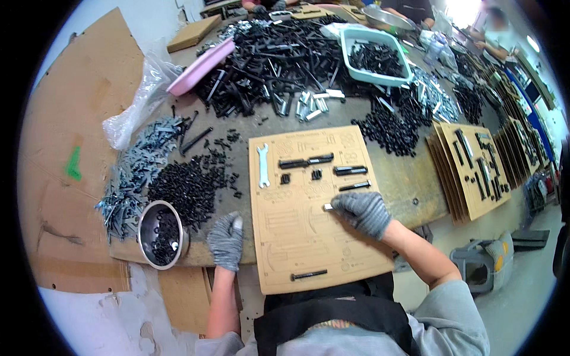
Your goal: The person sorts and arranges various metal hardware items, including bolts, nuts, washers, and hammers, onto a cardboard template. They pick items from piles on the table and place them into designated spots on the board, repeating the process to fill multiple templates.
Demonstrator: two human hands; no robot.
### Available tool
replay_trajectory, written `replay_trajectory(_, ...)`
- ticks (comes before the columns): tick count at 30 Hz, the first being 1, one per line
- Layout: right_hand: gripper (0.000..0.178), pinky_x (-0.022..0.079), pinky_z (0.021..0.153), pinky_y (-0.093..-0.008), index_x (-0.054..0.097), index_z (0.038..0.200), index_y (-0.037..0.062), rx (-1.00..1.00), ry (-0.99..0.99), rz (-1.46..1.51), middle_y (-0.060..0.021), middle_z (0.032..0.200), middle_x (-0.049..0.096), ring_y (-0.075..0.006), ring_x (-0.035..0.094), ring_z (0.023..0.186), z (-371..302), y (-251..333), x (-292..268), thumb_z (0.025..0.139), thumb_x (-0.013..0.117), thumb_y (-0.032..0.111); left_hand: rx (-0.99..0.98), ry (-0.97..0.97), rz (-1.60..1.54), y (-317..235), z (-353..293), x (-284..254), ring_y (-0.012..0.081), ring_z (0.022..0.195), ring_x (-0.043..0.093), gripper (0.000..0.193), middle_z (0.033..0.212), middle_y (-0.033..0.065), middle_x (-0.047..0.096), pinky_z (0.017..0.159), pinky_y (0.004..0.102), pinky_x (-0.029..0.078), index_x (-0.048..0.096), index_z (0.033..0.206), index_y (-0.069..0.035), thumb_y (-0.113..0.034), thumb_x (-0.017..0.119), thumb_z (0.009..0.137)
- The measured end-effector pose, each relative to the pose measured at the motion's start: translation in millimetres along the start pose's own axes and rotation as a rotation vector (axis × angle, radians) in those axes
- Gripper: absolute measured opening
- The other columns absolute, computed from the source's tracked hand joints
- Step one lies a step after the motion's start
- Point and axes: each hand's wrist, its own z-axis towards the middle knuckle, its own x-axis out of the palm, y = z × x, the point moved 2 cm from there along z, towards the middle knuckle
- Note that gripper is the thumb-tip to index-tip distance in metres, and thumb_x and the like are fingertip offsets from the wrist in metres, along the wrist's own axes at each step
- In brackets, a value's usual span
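Right hand [362,213], in a grey knitted glove, over the right half of the cardboard board [291,222], fingers drawn together, thumb and forefinger pinched on a small silver piece [328,207]. Silver piece poking out past the fingertips toward the board's left edge, a little right of the board's middle, well apart from the left hand [225,242]. Left hand, gloved likewise, at the near edge of the table [409,190], just beside the board's left edge, fingers loosely bent; cannot tell about any hold beneath those fingers.

Board between the two hands, lying across the table's near edge, lower part overhanging toward the lap. Near its far left corner, a pale open-ended wrench [263,166]; right of that, a long black rod [306,161]. By the board's right edge, just beyond the right hand, a black bolt [355,186]; close to the board's near edge, a second black bolt [309,275].

Near the table's left end, left of the left hand, a steel bowl [146,234] with small black parts inside; beyond it, a heap of black screws [184,184]. Toward the table's far edge, a large pile of black bolts [267,59], between a pink tray [202,66] and a pale green tray [380,79].
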Motion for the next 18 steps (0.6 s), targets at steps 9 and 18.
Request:
replay_trajectory(9, 0.018, 0.052, 0.069, -0.0412, 0.069, 0.094, 0.0102, 0.050, -0.077, -0.066, -0.0139, 0.083, 0.067, -0.0324, 0.066, 0.079, 164, -13, -14, 0.089, 0.060, 0.026, -0.037, 0.061, -0.224, -11, 52, 9, 0.0230, 0.077, 0.065, 0.027, 0.087, 0.0134, 0.069, 0.075, 0.0340, 0.051, 0.070, 0.096, -0.001, -0.027, 0.061, 0.092)
replay_trajectory(18, 0.050, 0.048, 0.093, -0.0408, 0.064, 0.118, 0.0089, 0.543, 0.054, -0.014, -0.0190, 0.111, 0.066, -0.0325, 0.064, 0.103, 349, -73, 104, 0.082, 0.063, 0.044, 0.210, -0.003, -0.054, -9, 65, 28, 0.0317, 0.079, 0.064, 0.024, 0.083, 0.0142, 0.067, 0.072, 0.0393, 0.050, 0.069, 0.089, -0.007, -0.029, 0.060, 0.091)
